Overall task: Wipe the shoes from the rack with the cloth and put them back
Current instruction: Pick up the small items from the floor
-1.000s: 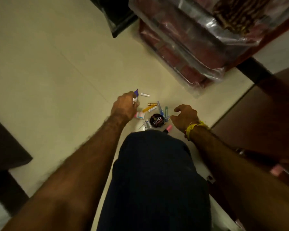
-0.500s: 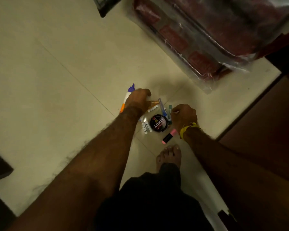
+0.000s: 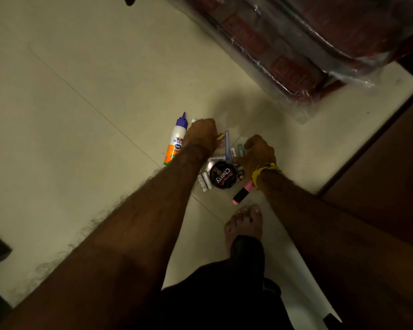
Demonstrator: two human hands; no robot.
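No shoe, rack or cloth is in view. My left hand [image 3: 202, 135] is knuckles-up on the floor, its fingers curled down over small items, and a gold tube [image 3: 221, 136] sticks out at its thumb side. My right hand [image 3: 258, 154], with a yellow thread at the wrist, curls thumb and fingers round a teal tube [image 3: 240, 150]. Between the hands lies a round black polish tin [image 3: 224, 178]. A white glue bottle [image 3: 176, 141] with a purple cap lies on the floor just left of my left hand.
Small white tubes [image 3: 205, 181], a pale blue stick [image 3: 227, 145] and a pink-and-black marker [image 3: 242, 192] lie around the tin on the cream tiled floor [image 3: 81, 115]. My bare foot [image 3: 244, 222] stands just behind them. Plastic-wrapped red bundles [image 3: 296, 51] fill the upper right, with dark wood [image 3: 379, 175] to the right.
My left hand let go of the glue bottle, which now lies on the floor, and moved right onto the small items. My right hand curled in close to the tubes by the tin.
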